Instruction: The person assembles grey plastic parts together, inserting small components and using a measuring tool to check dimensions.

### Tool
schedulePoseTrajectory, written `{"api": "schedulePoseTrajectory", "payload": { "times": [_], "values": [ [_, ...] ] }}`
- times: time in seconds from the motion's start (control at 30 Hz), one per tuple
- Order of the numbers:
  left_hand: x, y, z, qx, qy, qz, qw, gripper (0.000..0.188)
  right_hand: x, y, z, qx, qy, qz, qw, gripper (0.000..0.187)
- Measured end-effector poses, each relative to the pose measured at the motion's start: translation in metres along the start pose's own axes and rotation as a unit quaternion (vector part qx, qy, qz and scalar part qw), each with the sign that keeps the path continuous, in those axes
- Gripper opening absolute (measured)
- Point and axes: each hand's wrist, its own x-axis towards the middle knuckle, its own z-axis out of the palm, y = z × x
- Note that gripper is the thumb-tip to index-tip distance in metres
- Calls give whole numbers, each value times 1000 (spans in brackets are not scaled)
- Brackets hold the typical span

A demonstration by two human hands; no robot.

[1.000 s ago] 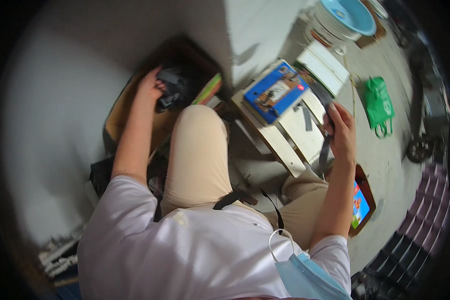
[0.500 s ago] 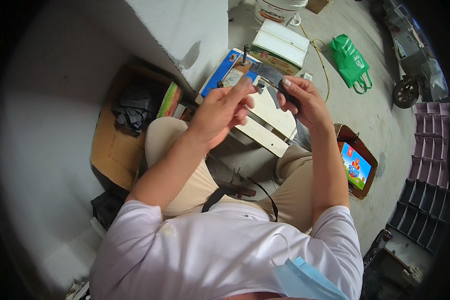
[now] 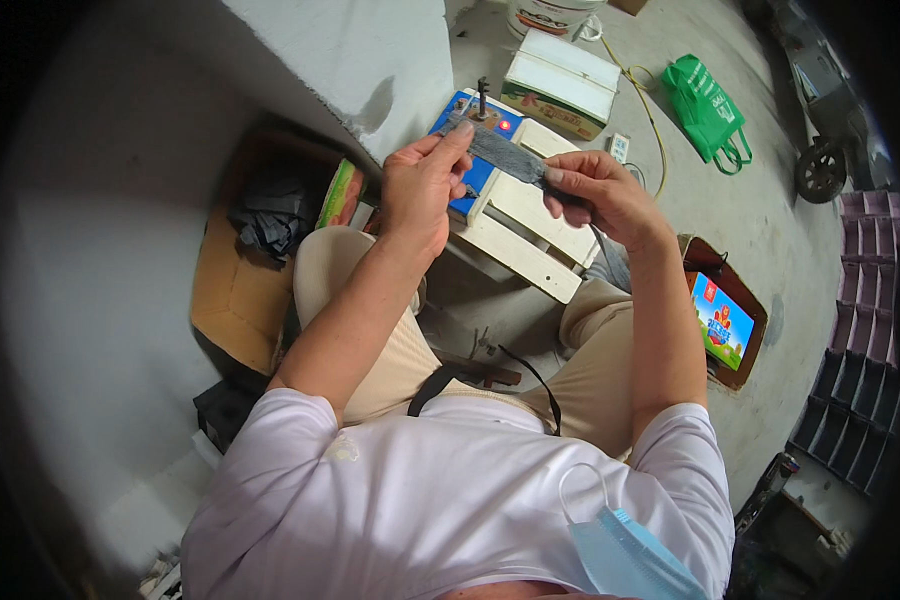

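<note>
Soft even daylight, sharp centre, fisheye bending, dark vignetted rim

A green bag lies on the concrete floor near a white box, with a wheel beyond and a cardboard box left.

Boxes, a bag and one lit screen on the workshop floor

A white-topped carton sat up top, with a green printed bag lying well right of it. A blue box with a red spot was partly hidden behind the hands. Lower right, a bright colourful screen glowed inside a brown case.
</note>
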Motion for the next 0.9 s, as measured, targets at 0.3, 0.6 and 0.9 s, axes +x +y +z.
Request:
{"api": "schedulePoseTrajectory", "payload": {
  "times": [0.3,0.6,0.9],
  "values": [
    [-35,-2,-7,85,-3,115,990,34,-33,-13,-31,26,24,-125,991,24],
    [-68,-68,52,153,-132,-57,978,13,-77,-20,3,0,179,-353,918,23],
    [-40,-127,133,11,-332,-81,940,20,-162,4,65,-233,429,-586,647,9]
  ]
}}
